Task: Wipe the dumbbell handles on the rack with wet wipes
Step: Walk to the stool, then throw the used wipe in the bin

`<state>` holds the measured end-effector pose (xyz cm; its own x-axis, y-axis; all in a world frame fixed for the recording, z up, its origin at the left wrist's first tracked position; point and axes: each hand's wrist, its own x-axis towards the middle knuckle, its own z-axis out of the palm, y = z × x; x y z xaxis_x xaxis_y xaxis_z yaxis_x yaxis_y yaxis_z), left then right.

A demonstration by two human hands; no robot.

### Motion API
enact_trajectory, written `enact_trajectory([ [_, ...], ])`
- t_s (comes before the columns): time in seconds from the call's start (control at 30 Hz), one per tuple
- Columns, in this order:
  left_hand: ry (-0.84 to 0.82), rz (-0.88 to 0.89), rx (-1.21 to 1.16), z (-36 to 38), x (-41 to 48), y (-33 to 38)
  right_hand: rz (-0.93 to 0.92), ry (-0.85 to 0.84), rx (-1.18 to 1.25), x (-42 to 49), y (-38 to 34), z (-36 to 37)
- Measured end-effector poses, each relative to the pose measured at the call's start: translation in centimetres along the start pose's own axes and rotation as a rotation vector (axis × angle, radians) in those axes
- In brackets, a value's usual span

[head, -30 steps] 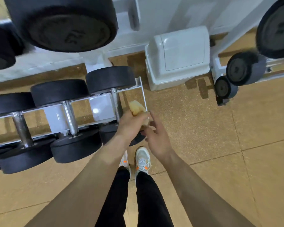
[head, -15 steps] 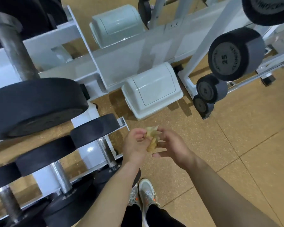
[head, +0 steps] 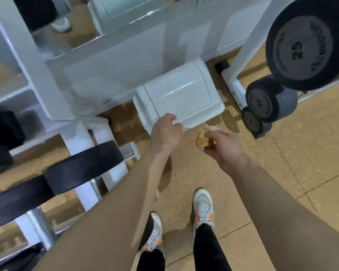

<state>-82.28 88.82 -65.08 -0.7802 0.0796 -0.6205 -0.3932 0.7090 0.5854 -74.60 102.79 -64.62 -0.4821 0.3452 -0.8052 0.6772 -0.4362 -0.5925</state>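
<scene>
Pinching crumpled, yellowed wipe [head: 203, 138] in right hand [head: 223, 147] fingers, just beside bin [head: 180, 94]. Reaching left hand [head: 164, 133] to bin's front edge, fingers curled, grip unclear. Probably binning spent wipe; cannot tell which handles [head: 35, 218] remain unwiped.

The right hand [head: 224, 151] pinches a crumpled wipe [head: 203, 140] at its fingertips, while a white bin [head: 184, 94] stands just beyond the curled fingers of the left hand [head: 164, 134].
</scene>
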Motion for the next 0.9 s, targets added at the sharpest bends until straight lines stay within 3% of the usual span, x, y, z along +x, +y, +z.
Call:
enact_trajectory([
  [0.13, -0.043, -0.117, -0.001, 0.7, 3.3, 0.2, 0.048, -0.022, -0.048, 2.8, -1.7, 0.1],
  [0.4, -0.038, -0.139, -0.091, 0.6, 5.6, -0.8, 0.047, -0.139, -0.195, 6.1, -4.9, 5.1],
  [0.7, -0.131, -0.119, -0.246, -0.3, 5.0, -0.9, -0.026, 0.033, -0.334, 6.1, -5.6, 5.3],
  [0.9, -0.115, -0.063, -0.029, -2.1, 1.9, -1.1, -0.018, 0.020, -0.476, 3.1, -5.6, 3.8],
])
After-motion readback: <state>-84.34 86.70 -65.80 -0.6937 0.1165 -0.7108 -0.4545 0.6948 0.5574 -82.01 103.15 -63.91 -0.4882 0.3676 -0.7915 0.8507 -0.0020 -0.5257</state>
